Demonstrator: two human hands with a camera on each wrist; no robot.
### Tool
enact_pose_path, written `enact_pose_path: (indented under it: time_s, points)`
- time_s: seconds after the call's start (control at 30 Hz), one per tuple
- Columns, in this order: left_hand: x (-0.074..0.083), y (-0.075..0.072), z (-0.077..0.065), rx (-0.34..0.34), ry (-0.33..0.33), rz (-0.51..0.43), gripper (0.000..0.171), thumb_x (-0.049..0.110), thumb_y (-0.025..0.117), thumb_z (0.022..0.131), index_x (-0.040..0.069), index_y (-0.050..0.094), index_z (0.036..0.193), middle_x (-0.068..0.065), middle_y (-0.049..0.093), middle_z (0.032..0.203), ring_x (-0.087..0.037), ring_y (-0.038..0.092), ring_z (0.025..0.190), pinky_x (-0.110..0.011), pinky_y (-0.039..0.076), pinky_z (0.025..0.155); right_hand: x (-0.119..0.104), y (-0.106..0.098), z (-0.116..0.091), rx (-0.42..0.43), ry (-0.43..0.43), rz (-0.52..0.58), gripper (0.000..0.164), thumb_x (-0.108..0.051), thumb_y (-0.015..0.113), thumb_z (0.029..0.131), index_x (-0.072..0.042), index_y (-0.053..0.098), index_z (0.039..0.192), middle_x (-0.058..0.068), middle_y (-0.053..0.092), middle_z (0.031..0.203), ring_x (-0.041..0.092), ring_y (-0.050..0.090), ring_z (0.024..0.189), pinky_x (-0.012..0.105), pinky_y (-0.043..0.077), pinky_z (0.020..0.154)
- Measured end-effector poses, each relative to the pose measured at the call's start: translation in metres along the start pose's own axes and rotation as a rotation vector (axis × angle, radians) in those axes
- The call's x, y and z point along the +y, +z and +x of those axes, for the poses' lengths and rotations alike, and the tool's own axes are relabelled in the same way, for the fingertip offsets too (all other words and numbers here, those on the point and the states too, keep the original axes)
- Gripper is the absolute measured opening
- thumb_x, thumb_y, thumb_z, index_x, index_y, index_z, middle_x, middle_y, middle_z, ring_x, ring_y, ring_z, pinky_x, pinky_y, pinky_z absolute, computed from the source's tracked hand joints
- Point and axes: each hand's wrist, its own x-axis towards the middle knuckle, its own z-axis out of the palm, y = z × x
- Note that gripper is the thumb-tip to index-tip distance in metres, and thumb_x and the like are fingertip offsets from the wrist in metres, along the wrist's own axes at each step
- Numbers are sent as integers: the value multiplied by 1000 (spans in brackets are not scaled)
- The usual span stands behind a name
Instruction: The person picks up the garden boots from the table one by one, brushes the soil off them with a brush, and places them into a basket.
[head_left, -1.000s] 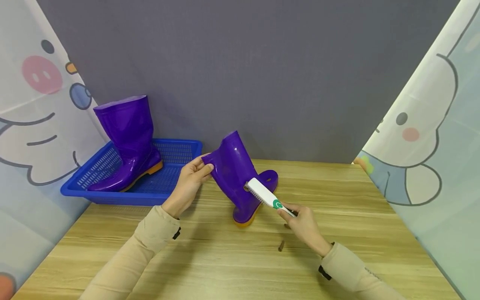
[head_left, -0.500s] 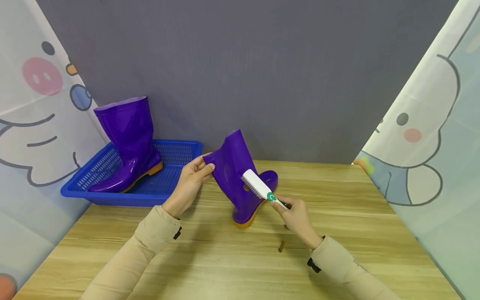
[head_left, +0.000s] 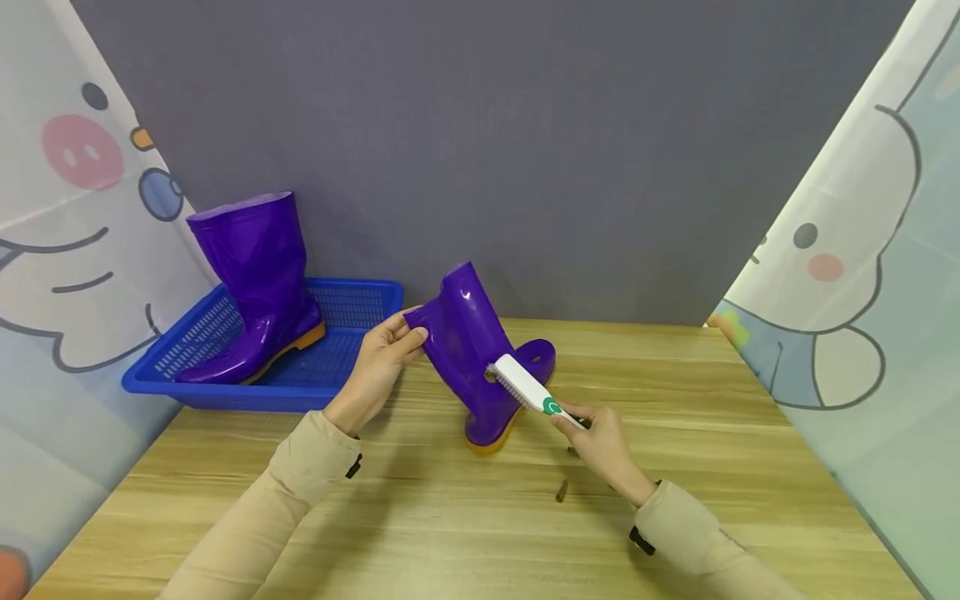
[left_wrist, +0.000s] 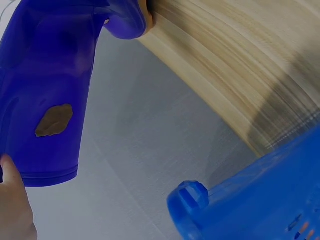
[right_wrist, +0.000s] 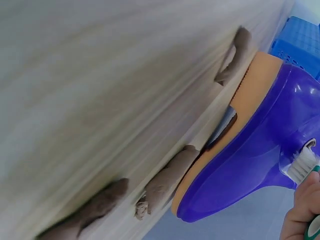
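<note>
My left hand [head_left: 382,358] pinches the top edge of a purple rubber boot [head_left: 468,342] with an orange sole, thumb on the near side. The boot's shaft leans toward this hand. In the left wrist view a brown mud-like patch [left_wrist: 55,120] sticks to the shaft, below the thumb's level toward the ankle. My right hand [head_left: 603,446] grips the handle of a white brush [head_left: 525,383] with a green band. Its bristles [right_wrist: 301,166] are against the boot around the ankle, right by a small brown spot [head_left: 491,376].
A blue plastic basket [head_left: 255,400] stands at the left with a second purple boot [head_left: 258,267] in it. Several brown lumps, one a short stick-like piece [head_left: 562,491], lie on the wooden table [head_left: 675,400]. A grey panel [head_left: 510,158] rises behind.
The brush slid up and left along the boot half a second ago and is now back down and right. The boot tilted slightly with it; my left hand kept its hold.
</note>
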Motion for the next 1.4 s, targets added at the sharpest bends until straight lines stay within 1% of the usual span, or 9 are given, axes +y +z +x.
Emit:
enact_pose_path:
  time_s: [0.23, 0.4, 0.57, 0.63, 0.73, 0.83, 1.0, 1.07, 1.4]
  points:
    - [-1, -1, 0, -5, -1, -11, 39, 11, 50, 94, 0, 44, 131, -13, 56, 125, -5, 60, 101, -23, 49, 90, 2, -2, -2, -9, 21, 15, 27, -7, 68, 81, 3, 67, 105, 23, 66, 102, 22, 57, 56, 32, 54, 49]
    - [0, -1, -1, 0, -5, -11, 39, 10, 50, 94, 0, 44, 131, -13, 57, 124, -5, 60, 100, -22, 49, 90, 3, -4, -4, -18, 25, 19, 27, -6, 68, 80, 3, 67, 105, 24, 65, 105, 19, 59, 63, 33, 55, 54]
    - [1, -2, 0, 1, 5, -11, 39, 10, 49, 94, -1, 44, 131, -15, 55, 126, -4, 60, 100, -22, 49, 90, 6, -7, -5, -28, 7, -28, 27, -7, 68, 80, 2, 67, 106, 22, 63, 110, 8, 53, 59, 21, 47, 44]
    - [1, -2, 0, -5, 10, -10, 39, 11, 50, 94, -1, 44, 131, -16, 54, 127, -5, 60, 101, -22, 49, 89, 9, -9, -6, -34, 19, -37, 27, -7, 67, 81, 2, 67, 106, 22, 63, 111, 6, 47, 53, 18, 38, 40]
    - [1, -3, 1, -15, 12, -6, 40, 13, 51, 94, 0, 44, 131, -16, 53, 128, -5, 59, 101, -22, 49, 90, 10, -13, -5, -26, 19, -27, 26, -7, 67, 81, 3, 66, 106, 21, 66, 104, 3, 40, 47, 16, 35, 38]
    - [1, -2, 1, -23, 13, 5, 41, 14, 51, 94, 0, 44, 131, -15, 53, 128, -5, 59, 102, -22, 49, 90, 8, -17, -3, -9, 9, -15, 27, -9, 67, 82, 4, 66, 106, 20, 67, 84, 4, 31, 41, 16, 30, 35]
    - [1, -1, 1, -24, 12, 4, 40, 14, 51, 94, 0, 44, 131, -16, 52, 129, -5, 59, 103, -22, 48, 90, -4, -17, 0, 4, 17, 0, 28, -14, 66, 83, -1, 67, 108, 7, 53, 56, 4, 28, 39, 17, 27, 34]
    - [2, 0, 1, -21, 11, 4, 39, 12, 50, 94, 0, 45, 131, -17, 52, 129, -5, 59, 102, -22, 49, 90, -8, -15, 2, -4, 13, 7, 28, -15, 66, 84, -2, 66, 109, 4, 53, 57, 4, 28, 39, 16, 27, 34]
    - [3, 0, 2, -26, 6, 15, 39, 13, 50, 94, 1, 45, 131, -17, 53, 129, -6, 59, 102, -23, 49, 89, -4, 0, 2, -9, -32, -7, 26, -10, 69, 80, 0, 68, 104, 12, 61, 62, 8, 43, 38, 22, 42, 35]
